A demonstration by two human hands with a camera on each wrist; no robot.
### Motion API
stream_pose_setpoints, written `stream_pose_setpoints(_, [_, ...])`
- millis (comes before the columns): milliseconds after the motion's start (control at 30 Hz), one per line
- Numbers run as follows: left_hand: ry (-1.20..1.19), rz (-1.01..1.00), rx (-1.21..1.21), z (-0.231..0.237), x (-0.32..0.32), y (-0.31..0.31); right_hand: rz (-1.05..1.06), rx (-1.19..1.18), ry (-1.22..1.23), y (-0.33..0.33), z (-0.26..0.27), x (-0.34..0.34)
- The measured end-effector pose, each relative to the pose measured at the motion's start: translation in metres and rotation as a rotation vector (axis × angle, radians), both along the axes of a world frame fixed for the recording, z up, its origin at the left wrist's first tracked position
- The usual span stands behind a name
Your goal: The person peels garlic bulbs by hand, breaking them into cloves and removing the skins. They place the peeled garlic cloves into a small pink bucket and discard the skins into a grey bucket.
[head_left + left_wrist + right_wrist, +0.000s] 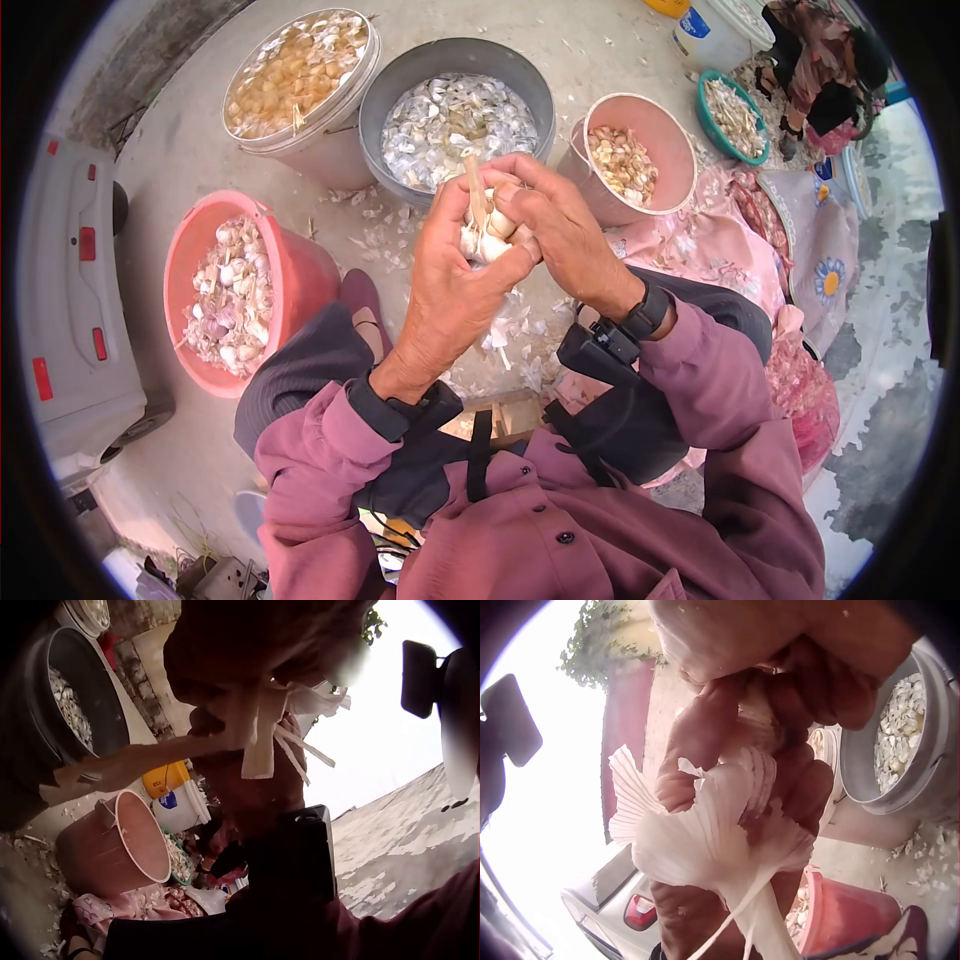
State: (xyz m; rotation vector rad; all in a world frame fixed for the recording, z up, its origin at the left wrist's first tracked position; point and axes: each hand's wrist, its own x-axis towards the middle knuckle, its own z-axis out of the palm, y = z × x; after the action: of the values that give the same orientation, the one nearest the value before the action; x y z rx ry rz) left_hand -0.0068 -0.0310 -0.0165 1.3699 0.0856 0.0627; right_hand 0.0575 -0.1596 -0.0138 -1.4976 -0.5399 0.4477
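Both hands meet in front of the chest around a garlic bulb [482, 243], its dry stalk pointing up and pale cloves showing. The left hand [445, 270] grips it from the left, thumb along its lower side. From the other side, the right hand [575, 240] curls its fingers over the top cloves. In the right wrist view, papery skin [694, 847] flares away from the bulb, striped and partly torn. Strips of loose skin [260, 742] hang between the dark, backlit hands in the left wrist view. The palms and parts of the bulb are hidden.
A pink tub [310, 270] of garlic bulbs stands left. Ahead are a white bucket [325, 160] and a grey tub [543, 105], both holding cloves in liquid, and a pink bucket [592, 190] of cloves. Skins litter the floor. Another person [825, 60] sits far right; a car [90, 330] stands left.
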Motion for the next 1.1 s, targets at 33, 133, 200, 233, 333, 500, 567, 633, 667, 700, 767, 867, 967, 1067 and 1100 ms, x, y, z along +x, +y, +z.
stream_pose_setpoints(33, [0.004, -0.005, 0.007, 0.001, -0.001, 0.002, -0.001, 0.008, 0.023, 0.001, 0.001, 0.000])
stream_pose_setpoints(133, [0.017, -0.003, -0.028, 0.003, -0.006, 0.000, 0.006, 0.011, 0.089, 0.001, -0.002, -0.005])
stream_pose_setpoints(200, [0.011, 0.001, -0.059, 0.004, -0.005, 0.001, 0.010, 0.015, 0.117, 0.003, -0.003, -0.004])
stream_pose_setpoints(233, [0.022, 0.000, -0.072, 0.003, -0.007, 0.001, -0.002, 0.036, 0.082, 0.005, -0.004, -0.006])
stream_pose_setpoints(333, [0.023, -0.009, -0.148, 0.008, -0.007, 0.002, -0.047, 0.091, 0.092, 0.006, -0.011, -0.005])
stream_pose_setpoints(500, [-0.059, 0.001, -0.110, 0.005, -0.004, 0.003, -0.085, 0.086, 0.011, 0.009, -0.006, -0.004])
stream_pose_setpoints(567, [-0.028, 0.017, -0.366, 0.013, 0.000, -0.001, -0.140, 0.147, 0.180, 0.012, -0.002, -0.003])
stream_pose_setpoints(633, [-0.032, 0.020, -0.356, 0.014, -0.001, 0.000, -0.140, 0.122, 0.187, 0.009, 0.008, -0.004])
stream_pose_setpoints(667, [-0.034, 0.031, -0.355, 0.015, -0.001, 0.000, -0.133, 0.089, 0.196, 0.007, 0.012, -0.003])
stream_pose_setpoints(700, [-0.038, 0.023, -0.349, 0.015, 0.000, 0.001, -0.139, 0.096, 0.191, 0.003, 0.008, 0.000])
stream_pose_setpoints(767, [0.006, -0.020, -0.439, 0.014, -0.001, 0.003, 0.124, 0.382, 0.579, -0.005, -0.006, 0.005])
stream_pose_setpoints(867, [0.036, -0.007, -0.474, 0.017, -0.001, 0.003, 0.145, 0.460, 0.759, -0.006, -0.002, 0.001])
stream_pose_setpoints(967, [-0.001, 0.003, -0.292, 0.004, 0.003, 0.005, 0.099, 0.387, 0.784, -0.009, 0.011, 0.000])
stream_pose_setpoints(1067, [-0.005, -0.032, -0.087, 0.003, 0.002, 0.000, 0.075, 0.134, 0.566, -0.011, 0.006, 0.001])
stream_pose_setpoints(1100, [0.003, -0.037, -0.086, 0.004, 0.001, 0.000, 0.070, 0.136, 0.573, -0.012, 0.003, 0.001])
